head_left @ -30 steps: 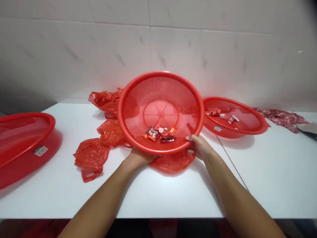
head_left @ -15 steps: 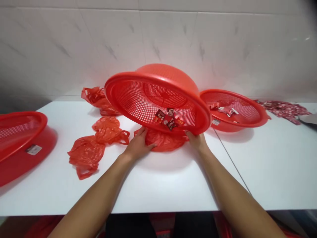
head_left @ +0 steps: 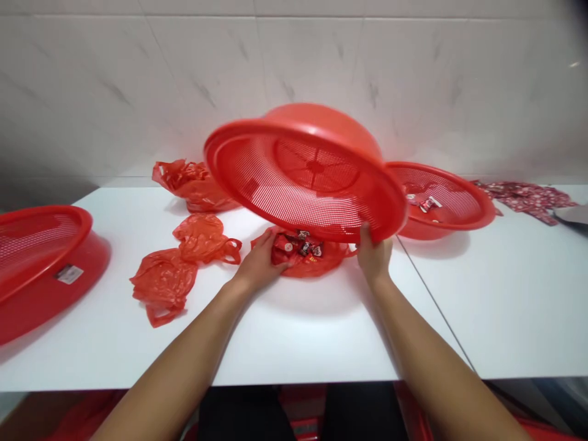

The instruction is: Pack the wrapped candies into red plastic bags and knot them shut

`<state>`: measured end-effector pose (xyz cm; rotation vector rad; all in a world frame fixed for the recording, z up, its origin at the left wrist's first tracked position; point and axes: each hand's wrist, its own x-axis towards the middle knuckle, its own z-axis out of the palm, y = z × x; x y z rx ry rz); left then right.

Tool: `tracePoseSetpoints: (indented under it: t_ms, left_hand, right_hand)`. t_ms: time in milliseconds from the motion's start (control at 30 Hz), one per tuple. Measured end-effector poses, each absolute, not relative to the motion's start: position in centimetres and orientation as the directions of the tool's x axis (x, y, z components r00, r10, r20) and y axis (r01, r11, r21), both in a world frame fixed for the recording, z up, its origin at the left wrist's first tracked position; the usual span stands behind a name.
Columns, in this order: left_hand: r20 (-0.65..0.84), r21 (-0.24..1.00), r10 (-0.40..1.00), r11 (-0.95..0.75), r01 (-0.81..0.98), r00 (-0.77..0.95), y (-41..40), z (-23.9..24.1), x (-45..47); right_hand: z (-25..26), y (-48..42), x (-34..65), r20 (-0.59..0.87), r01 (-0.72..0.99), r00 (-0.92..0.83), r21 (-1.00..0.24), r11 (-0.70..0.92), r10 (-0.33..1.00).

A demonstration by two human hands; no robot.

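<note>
At the far left a red slotted plastic basket sits on the smooth white worktop, with crumpled film bags beside it. At centre, the left hand rests bent-fingered on the edge of a thin red bag; I cannot tell whether it pinches the film. Glossy wrapped sweets lie on that bag. Above, the round perforated basket tilts steeply, its low rim gripped by the right hand. That rim is best kept low over the bag, with the film pinned flat.

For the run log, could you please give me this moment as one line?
left hand holds red bag | right hand grips rim of tilted basket | candies in bag
</note>
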<state>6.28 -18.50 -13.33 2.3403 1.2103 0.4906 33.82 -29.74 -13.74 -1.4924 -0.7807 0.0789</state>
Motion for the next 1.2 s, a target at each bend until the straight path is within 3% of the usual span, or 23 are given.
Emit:
tracePoseSetpoints:
  t_ms: [100, 233, 333, 433, 567, 700, 833, 967, 1067, 1133, 1200]
  left_hand:
    - [0.098, 0.541, 0.841, -0.494, 0.681, 0.532, -18.9, -13.0, 6.3]
    - [0.069, 0.507, 0.855, -0.475, 0.72, 0.515, -19.6, -12.7, 6.4]
    - [0.108, 0.503, 0.848, -0.498, 0.707, 0.52, -19.9, -12.6, 6.4]
    - [0.265, 0.514, 0.805, -0.584, 0.628, 0.531, -20.2, -12.4, 6.5]
    - [0.534, 0.462, 0.708, -0.702, 0.542, 0.462, -20.2, -12.0, 6.6]
    - [0.665, 0.385, 0.671, -0.684, 0.619, 0.329, -19.7, -11.5, 6.3]
    - [0.536, 0.314, 0.804, -0.473, 0.823, 0.258, -19.0, -11.3, 5.6]
    - [0.257, 0.287, 0.932, -0.327, 0.9, 0.257, -18.6, -11.2, 5.0]
    - [0.198, 0.315, 0.951, -0.293, 0.903, 0.239, -18.5, -10.8, 4.8]
    - [0.212, 0.356, 0.953, -0.281, 0.891, 0.216, -18.5, -10.5, 4.8]
    - [0.249, 0.428, 0.952, -0.274, 0.861, 0.179, -18.5, -10.2, 4.9]
  right_hand:
    - [-12.5, -29.4, 34.9, 0.343, 0.237, 0.889, -0.911, 0.337, 0.304]
    - [-10.5, -29.6, 38.1, 0.24, 0.159, 0.97, -0.711, 0.685, 0.024]
    - [-10.3, -31.3, 41.9, 0.29, 0.265, 0.954, -0.705, 0.658, -0.073]
    - [-11.1, -33.9, 46.5, 0.348, 0.336, 0.934, -0.768, 0.544, -0.085]
    - [-12.6, -36.9, 51.6, 0.039, 0.127, 0.985, -0.83, 0.543, -0.171]
    - [-13.4, -37.9, 53.2, -0.104, -0.032, 0.987, -0.873, 0.487, -0.121]
    - [-12.9, -37.1, 51.8, -0.117, -0.074, 0.99, -0.908, 0.413, -0.081]
    - [-11.2, -35.2, 48.6, 0.114, 0.153, 0.982, -0.948, 0.278, -0.153]
    - [-10.3, -33.4, 44.9, 0.338, 0.372, 0.922, -0.91, 0.185, -0.19]
    - [-10.4, -32.2, 42.0, 0.46, 0.46, 0.888, -0.881, 0.111, -0.027]
    - [-10.9, -31.3, 39.0, 0.51, 0.576, 0.771, -0.814, -0.074, 0.381]
